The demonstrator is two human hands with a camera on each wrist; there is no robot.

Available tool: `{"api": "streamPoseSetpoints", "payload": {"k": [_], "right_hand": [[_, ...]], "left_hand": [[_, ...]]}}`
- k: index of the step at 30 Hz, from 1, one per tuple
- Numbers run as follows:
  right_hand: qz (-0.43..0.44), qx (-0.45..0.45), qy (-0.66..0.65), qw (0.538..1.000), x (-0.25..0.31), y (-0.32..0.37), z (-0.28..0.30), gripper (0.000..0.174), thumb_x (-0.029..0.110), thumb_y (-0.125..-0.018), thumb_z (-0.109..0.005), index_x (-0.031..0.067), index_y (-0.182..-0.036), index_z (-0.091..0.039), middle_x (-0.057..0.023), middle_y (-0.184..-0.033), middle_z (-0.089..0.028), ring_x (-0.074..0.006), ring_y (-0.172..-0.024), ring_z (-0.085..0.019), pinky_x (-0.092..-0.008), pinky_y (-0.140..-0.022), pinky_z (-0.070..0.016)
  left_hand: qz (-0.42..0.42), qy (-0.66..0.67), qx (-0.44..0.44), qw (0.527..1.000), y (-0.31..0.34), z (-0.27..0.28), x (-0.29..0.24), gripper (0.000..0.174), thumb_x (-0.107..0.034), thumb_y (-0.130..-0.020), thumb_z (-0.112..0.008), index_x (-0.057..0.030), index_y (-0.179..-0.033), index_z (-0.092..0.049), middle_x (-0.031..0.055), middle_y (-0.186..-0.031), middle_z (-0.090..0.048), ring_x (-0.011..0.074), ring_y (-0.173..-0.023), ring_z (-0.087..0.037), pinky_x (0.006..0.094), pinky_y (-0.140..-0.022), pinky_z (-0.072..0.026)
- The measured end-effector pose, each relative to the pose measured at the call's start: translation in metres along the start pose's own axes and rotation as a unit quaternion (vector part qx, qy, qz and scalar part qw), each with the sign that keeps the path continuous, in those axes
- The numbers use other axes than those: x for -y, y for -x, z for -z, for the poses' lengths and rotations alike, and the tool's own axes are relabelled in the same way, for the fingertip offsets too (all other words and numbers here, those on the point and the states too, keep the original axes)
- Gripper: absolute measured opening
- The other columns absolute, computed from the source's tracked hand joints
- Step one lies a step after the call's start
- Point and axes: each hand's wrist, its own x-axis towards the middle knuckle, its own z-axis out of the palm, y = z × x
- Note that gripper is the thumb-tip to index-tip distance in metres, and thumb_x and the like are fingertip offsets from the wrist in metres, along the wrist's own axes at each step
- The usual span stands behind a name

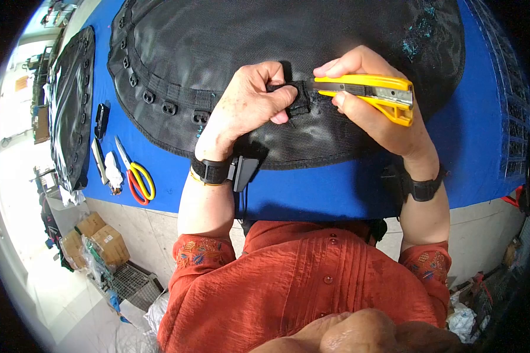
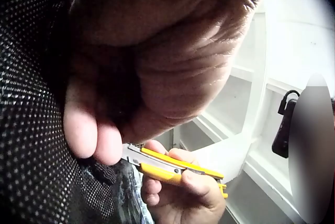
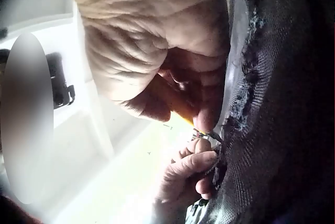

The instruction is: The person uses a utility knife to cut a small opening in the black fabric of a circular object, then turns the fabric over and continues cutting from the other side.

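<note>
A large black mesh sheet (image 1: pixel 229 35) with a rounded edge lies over a blue table. My left hand (image 1: pixel 247 103) pinches a small black strap piece (image 1: pixel 299 97) on the mesh between thumb and fingers. From the right, my right hand (image 1: pixel 383 112) grips yellow thread snips (image 1: pixel 388 88), whose tips point left, right at the strap's end. In the left wrist view, the metal blades (image 2: pixel 132 154) of the snips show close below my left fingertips (image 2: pixel 109 143). My right palm hides most of the snips in the right wrist view, leaving a yellow part (image 3: pixel 180 110) visible.
Black plastic fittings (image 1: pixel 169 107) line the mesh's left border. Teal thread scraps (image 1: pixel 418 35) lie at its upper right. Left on the blue table (image 1: pixel 171 182) are red-and-yellow-handled scissors (image 1: pixel 136 176), a slim knife-like tool (image 1: pixel 98 159) and another black mesh piece (image 1: pixel 70 112). Cardboard boxes (image 1: pixel 106 244) stand below.
</note>
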Motion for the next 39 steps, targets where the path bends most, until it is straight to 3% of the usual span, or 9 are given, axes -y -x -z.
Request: {"api": "streamPoseSetpoints", "payload": {"k": [8,11,14,18,19,22,23,26,39], "right_hand": [[-0.008,0.007,0.012,1.000,0.004,-0.002,0.003,0.013,0.007,-0.091,-0.066,0.0031,-0.103,-0.065,-0.0075,-0.092,-0.070,-0.0165,-0.087,-0.069,-0.0309,-0.079,-0.0537],[-0.018,0.005,0.026,0.999,0.008,-0.003,0.004,0.013,0.005,-0.088,-0.066,0.0027,-0.100,-0.065,-0.0084,-0.091,-0.071,-0.0179,-0.086,-0.070,-0.0318,-0.078,-0.0543],[-0.140,0.046,-0.090,0.985,0.011,0.004,0.008,0.014,0.004,-0.086,-0.066,0.0027,-0.100,-0.065,-0.0083,-0.090,-0.070,-0.0182,-0.083,-0.069,-0.0321,-0.077,-0.0546],[-0.129,-0.023,-0.132,0.982,0.016,0.001,0.008,0.014,0.004,-0.090,-0.065,0.0034,-0.104,-0.067,-0.0036,-0.091,-0.070,-0.0095,-0.081,-0.065,-0.0269,-0.073,-0.0533],[-0.129,-0.032,-0.140,0.981,0.014,0.001,0.010,0.016,0.006,-0.092,-0.065,0.0034,-0.107,-0.067,-0.0024,-0.095,-0.070,-0.0063,-0.081,-0.064,-0.0250,-0.073,-0.0528],[-0.104,-0.009,-0.090,0.990,0.007,0.002,0.011,0.018,0.010,-0.099,-0.062,0.0018,-0.115,-0.066,-0.0112,-0.120,-0.073,-0.0073,-0.088,-0.068,-0.0242,-0.077,-0.0590],[-0.071,-0.008,-0.059,0.996,0.003,0.001,0.009,0.020,0.010,-0.100,-0.063,0.0020,-0.118,-0.066,-0.0113,-0.122,-0.072,-0.0077,-0.092,-0.069,-0.0245,-0.079,-0.0595],[-0.055,-0.034,-0.050,0.997,0.005,-0.001,0.003,0.016,0.005,-0.092,-0.066,0.0025,-0.108,-0.064,-0.0047,-0.103,-0.071,-0.0117,-0.095,-0.067,-0.0281,-0.086,-0.0539],[-0.066,-0.022,-0.048,0.996,0.006,0.000,-0.002,0.017,0.007,-0.093,-0.069,0.0037,-0.109,-0.065,-0.0054,-0.102,-0.068,-0.0132,-0.096,-0.067,-0.0294,-0.087,-0.0531]], "left_hand": [[0.003,-0.008,-0.006,1.000,0.001,-0.001,-0.002,0.029,-0.011,-0.096,-0.072,-0.0058,-0.077,-0.052,0.0009,-0.068,-0.063,0.0085,-0.062,-0.068,0.0247,-0.055,-0.0537],[0.020,-0.006,-0.014,1.000,0.004,-0.003,-0.007,0.030,-0.008,-0.096,-0.074,-0.0099,-0.076,-0.051,-0.0051,-0.070,-0.059,0.0042,-0.059,-0.061,0.0223,-0.055,-0.0496],[0.014,-0.006,-0.012,1.000,0.004,-0.003,-0.008,0.031,-0.008,-0.096,-0.074,-0.0101,-0.076,-0.051,-0.0052,-0.069,-0.058,0.0040,-0.059,-0.061,0.0224,-0.055,-0.0491],[0.011,-0.001,-0.012,1.000,0.004,-0.003,-0.006,0.030,-0.009,-0.097,-0.073,-0.0098,-0.076,-0.052,-0.0046,-0.069,-0.059,0.0043,-0.059,-0.061,0.0223,-0.055,-0.0489],[0.012,-0.002,-0.010,1.000,0.004,-0.003,-0.006,0.030,-0.009,-0.097,-0.073,-0.0097,-0.076,-0.052,-0.0045,-0.069,-0.059,0.0044,-0.059,-0.061,0.0223,-0.055,-0.0489],[0.012,-0.001,-0.003,1.000,0.004,-0.002,-0.007,0.028,-0.009,-0.097,-0.073,-0.0092,-0.077,-0.053,-0.0040,-0.069,-0.060,0.0048,-0.059,-0.062,0.0222,-0.055,-0.0493],[0.011,0.000,-0.001,1.000,0.004,-0.002,-0.007,0.028,-0.009,-0.097,-0.073,-0.0090,-0.077,-0.053,-0.0038,-0.069,-0.060,0.0049,-0.059,-0.062,0.0221,-0.055,-0.0495],[0.012,-0.004,-0.005,1.000,0.004,-0.002,-0.009,0.027,-0.009,-0.097,-0.072,-0.0088,-0.078,-0.054,-0.0037,-0.069,-0.060,0.0049,-0.059,-0.062,0.0220,-0.056,-0.0500],[0.003,-0.002,0.001,1.000,0.002,0.000,-0.004,0.029,-0.012,-0.096,-0.073,-0.0054,-0.077,-0.053,0.0007,-0.068,-0.062,0.0088,-0.062,-0.069,0.0244,-0.055,-0.0549]]}}
